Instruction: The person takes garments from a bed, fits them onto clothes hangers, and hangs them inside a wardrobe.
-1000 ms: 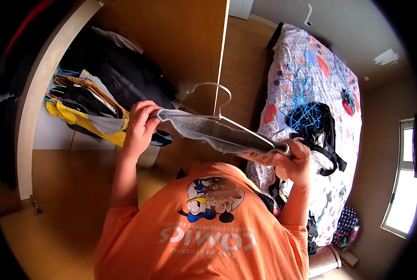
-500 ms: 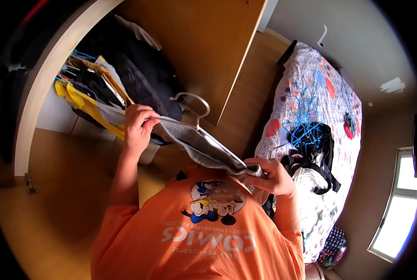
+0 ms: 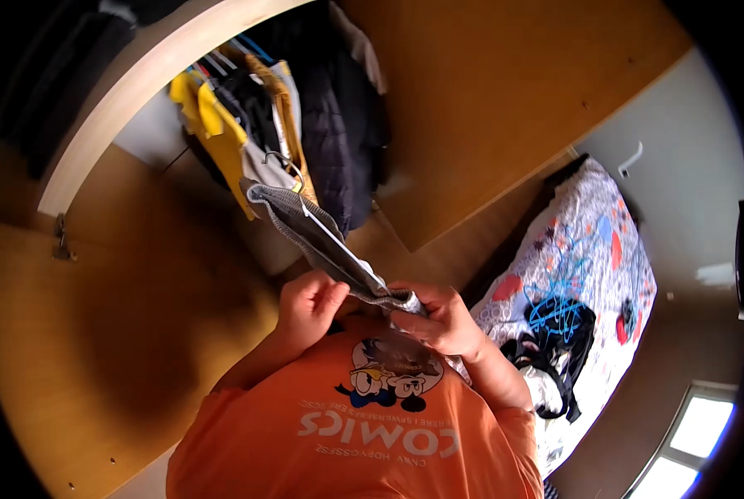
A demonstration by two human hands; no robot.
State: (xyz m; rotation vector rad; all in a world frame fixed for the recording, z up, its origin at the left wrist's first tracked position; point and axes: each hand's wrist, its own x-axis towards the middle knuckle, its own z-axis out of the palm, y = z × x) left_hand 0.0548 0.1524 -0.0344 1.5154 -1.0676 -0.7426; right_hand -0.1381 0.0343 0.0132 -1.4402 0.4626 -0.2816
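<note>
A grey garment with a ribbed edge [image 3: 293, 223] stretches diagonally in front of my chest, its opening facing up. Inside it lies a pale hanger [image 3: 339, 241], whose metal hook sticks up at the far end, toward the wardrobe. My right hand [image 3: 440, 320] grips the near corner of the garment, by the hanger's end. My left hand [image 3: 310, 309] is closed with curled fingers, close beside the garment's lower edge; whether it pinches any cloth is hidden.
Ahead, an open wardrobe holds hanging clothes, including a yellow garment [image 3: 210, 116] and a dark puffer jacket [image 3: 339, 125]. A wooden door [image 3: 505, 100] stands to its right. On the bed [image 3: 584, 216] lie blue hangers [image 3: 559, 316] and black clothing [image 3: 576, 382].
My left hand has left the garment's far end and come down nearer my chest. The garment's free end now points toward the wardrobe. The view has turned left.
</note>
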